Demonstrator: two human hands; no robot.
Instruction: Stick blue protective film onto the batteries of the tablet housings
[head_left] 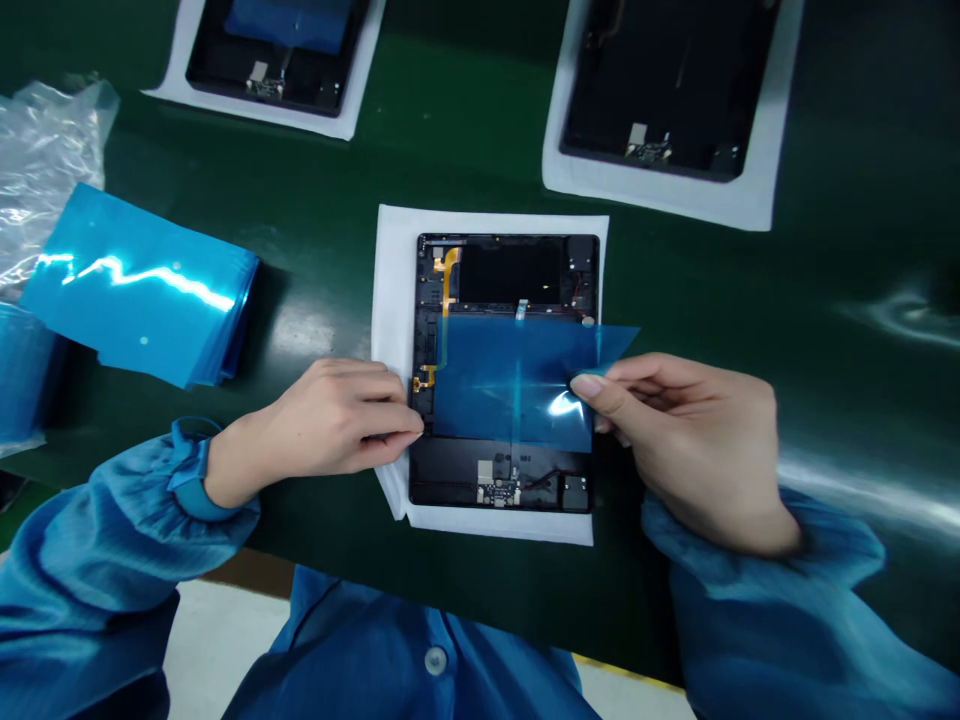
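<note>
An opened tablet (457, 470) with its inner boards and an orange flex cable showing lies on a white foam sheet (391, 300) in front of me. Across its middle is a see-through blue film (487, 380), its right end lifted and bent. My right hand (697, 440) pinches that right edge between thumb and fingers. At the tablet's left edge rests my left hand (337, 418), its fingers curled together against the frame. Whether those fingertips grip the frame or only touch it is hidden.
A stack of blue films (142, 285) lies to the left, beside a clear plastic bag (52, 170). Two more opened tablets, one at the back left (210, 65) and one at the back right (667, 90), lie on white sheets on the green table (300, 190).
</note>
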